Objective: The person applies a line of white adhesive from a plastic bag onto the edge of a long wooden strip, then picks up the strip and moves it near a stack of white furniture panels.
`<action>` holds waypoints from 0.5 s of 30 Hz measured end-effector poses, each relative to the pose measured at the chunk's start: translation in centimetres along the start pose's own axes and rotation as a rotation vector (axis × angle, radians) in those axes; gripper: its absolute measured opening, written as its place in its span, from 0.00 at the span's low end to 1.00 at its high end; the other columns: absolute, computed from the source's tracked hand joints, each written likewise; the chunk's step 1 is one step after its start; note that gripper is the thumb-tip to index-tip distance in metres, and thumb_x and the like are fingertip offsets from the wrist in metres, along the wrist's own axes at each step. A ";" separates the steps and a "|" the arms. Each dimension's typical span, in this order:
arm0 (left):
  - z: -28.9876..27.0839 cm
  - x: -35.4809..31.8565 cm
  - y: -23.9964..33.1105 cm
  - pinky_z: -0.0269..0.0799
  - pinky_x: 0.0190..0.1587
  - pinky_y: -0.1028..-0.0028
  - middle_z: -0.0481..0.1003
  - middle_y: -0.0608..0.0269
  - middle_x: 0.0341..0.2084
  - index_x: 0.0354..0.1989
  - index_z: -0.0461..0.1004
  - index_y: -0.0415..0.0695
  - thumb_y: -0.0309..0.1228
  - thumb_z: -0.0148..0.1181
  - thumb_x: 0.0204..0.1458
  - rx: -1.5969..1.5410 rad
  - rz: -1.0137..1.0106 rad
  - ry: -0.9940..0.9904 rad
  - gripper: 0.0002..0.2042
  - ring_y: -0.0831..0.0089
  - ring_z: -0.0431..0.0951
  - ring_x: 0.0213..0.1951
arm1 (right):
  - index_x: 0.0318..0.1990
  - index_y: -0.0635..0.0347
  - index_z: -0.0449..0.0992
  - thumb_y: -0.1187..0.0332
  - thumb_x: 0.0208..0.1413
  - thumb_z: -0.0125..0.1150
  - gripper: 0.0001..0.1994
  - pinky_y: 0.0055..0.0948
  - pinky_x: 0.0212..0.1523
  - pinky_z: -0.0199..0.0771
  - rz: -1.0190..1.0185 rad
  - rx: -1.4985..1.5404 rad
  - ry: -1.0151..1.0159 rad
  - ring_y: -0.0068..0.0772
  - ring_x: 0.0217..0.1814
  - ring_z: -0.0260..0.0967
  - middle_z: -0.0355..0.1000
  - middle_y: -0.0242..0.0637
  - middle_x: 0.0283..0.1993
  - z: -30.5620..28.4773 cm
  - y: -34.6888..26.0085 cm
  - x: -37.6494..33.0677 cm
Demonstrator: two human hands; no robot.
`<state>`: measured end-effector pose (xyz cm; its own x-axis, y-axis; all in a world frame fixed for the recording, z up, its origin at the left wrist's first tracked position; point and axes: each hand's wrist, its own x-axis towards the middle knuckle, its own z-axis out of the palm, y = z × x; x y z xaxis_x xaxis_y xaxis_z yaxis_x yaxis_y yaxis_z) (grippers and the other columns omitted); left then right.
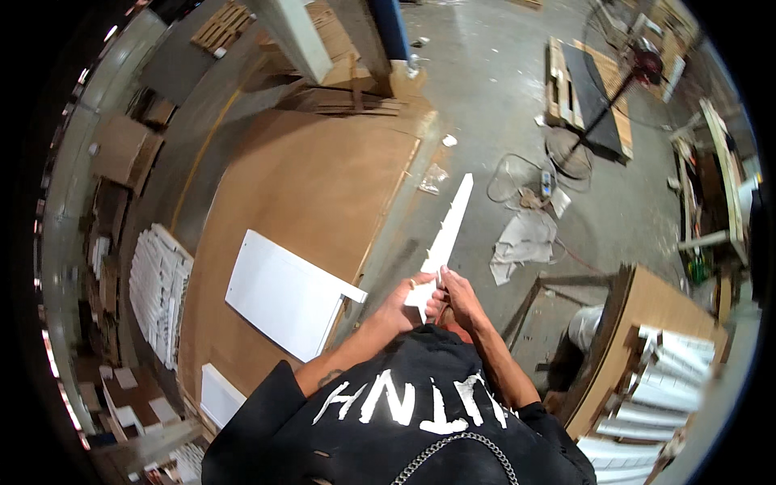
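Observation:
A long, narrow white board point(449, 229) points away from my body, with several small pale pegs sticking out along its left edge. Its near end is gripped by my left hand point(402, 305), whose fingers wrap round it. My right hand point(461, 295) is closed on the board's right side, with the thumb stretched along it and the other fingers partly hidden. Just below the hands, a reddish-orange thing point(457, 330) shows in part; its kind is unclear. On the brown-topped table point(315, 174) to my left lies a flat white panel point(279, 295) with a narrow white strip point(353, 292) at its right end.
Stacked white strips point(160, 291) stand beyond the table's left side. Another white panel point(219, 394) lies at its near corner. At right, white pieces point(659, 388) rest on a cardboard-covered surface point(594, 380). A crumpled sheet point(521, 240), cables and a pedestal base point(569, 153) occupy the floor ahead.

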<state>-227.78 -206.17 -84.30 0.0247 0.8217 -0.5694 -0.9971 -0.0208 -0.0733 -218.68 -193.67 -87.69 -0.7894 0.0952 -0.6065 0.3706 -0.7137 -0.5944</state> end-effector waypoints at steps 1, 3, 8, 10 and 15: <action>1.0 -0.2 2.3 0.66 0.22 0.77 0.66 0.61 0.24 0.40 0.66 0.36 0.37 0.51 0.54 -0.143 0.009 -0.069 0.15 0.75 0.66 0.22 | 0.45 0.63 0.67 0.51 0.61 0.47 0.21 0.27 0.39 0.70 -0.136 -0.091 -0.050 0.25 0.35 0.67 0.68 0.34 0.32 0.2 -1.4 2.0; 3.0 -1.5 5.4 0.65 0.21 0.77 0.66 0.62 0.22 0.37 0.65 0.37 0.35 0.53 0.54 -0.121 0.168 -0.019 0.13 0.75 0.66 0.19 | 0.54 0.66 0.63 0.54 0.61 0.47 0.23 0.28 0.45 0.69 -0.141 -0.140 -0.078 0.30 0.44 0.69 0.71 0.42 0.43 0.7 -5.1 3.7; 1.1 -1.3 13.4 0.64 0.22 0.76 0.64 0.59 0.25 0.42 0.63 0.32 0.36 0.54 0.53 -0.180 0.413 -0.141 0.18 0.74 0.65 0.21 | 0.52 0.64 0.66 0.56 0.59 0.51 0.21 0.23 0.36 0.68 -0.156 -0.459 0.275 0.24 0.37 0.71 0.73 0.36 0.39 -8.8 -6.3 11.1; -0.1 -0.8 18.9 0.66 0.23 0.77 0.64 0.58 0.25 0.42 0.62 0.32 0.38 0.54 0.53 -0.248 0.496 -0.160 0.19 0.74 0.65 0.21 | 0.47 0.63 0.68 0.57 0.58 0.53 0.18 0.21 0.27 0.67 -0.035 -0.489 0.406 0.23 0.30 0.70 0.73 0.34 0.33 -14.5 -4.7 13.4; -3.0 3.8 34.3 0.66 0.23 0.78 0.65 0.58 0.23 0.35 0.65 0.34 0.37 0.56 0.51 -0.275 0.677 -0.107 0.16 0.75 0.66 0.20 | 0.24 0.61 0.67 0.58 0.53 0.54 0.15 0.27 0.14 0.59 0.182 -0.347 0.769 0.32 0.15 0.62 0.67 0.39 0.18 -24.1 -0.6 11.4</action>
<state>-261.64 -205.50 -91.43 -0.6107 0.6295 -0.4805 -0.7374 -0.6732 0.0553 -216.10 -175.49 -106.97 -0.1991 0.5327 -0.8225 0.6869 -0.5228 -0.5049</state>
